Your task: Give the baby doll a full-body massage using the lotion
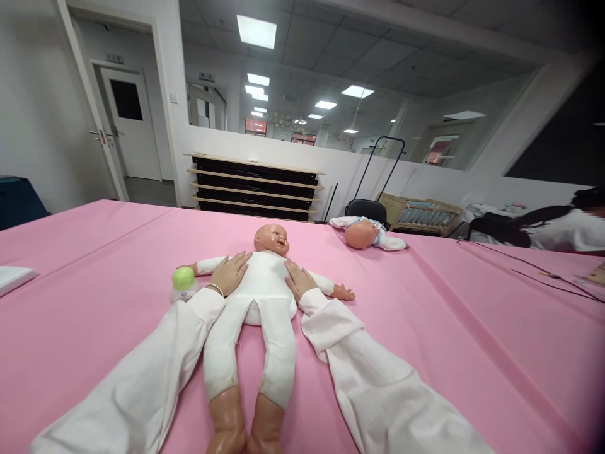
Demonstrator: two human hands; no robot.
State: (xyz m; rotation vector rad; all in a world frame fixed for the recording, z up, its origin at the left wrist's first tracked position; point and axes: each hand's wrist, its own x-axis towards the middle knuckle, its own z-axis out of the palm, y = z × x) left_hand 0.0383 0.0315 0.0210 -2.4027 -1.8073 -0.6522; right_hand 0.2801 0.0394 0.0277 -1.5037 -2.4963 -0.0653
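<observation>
A baby doll (265,277) with a white cloth body lies face up on the pink table (94,302), head away from me and legs toward me. My left hand (230,273) rests flat on the left side of its chest, a bead bracelet at the wrist. My right hand (299,280) lies flat on the other side of the torso. Both hands press with fingers spread and grip nothing. A small baby bottle with a green cap (183,284) lies just left of my left wrist.
A second doll (365,233) lies at the table's far edge. A white object (12,277) sits at the left edge. Cables (534,265) run across the right side, where another person in white (562,230) leans over. Stacked black trays (255,186) and a chair stand behind.
</observation>
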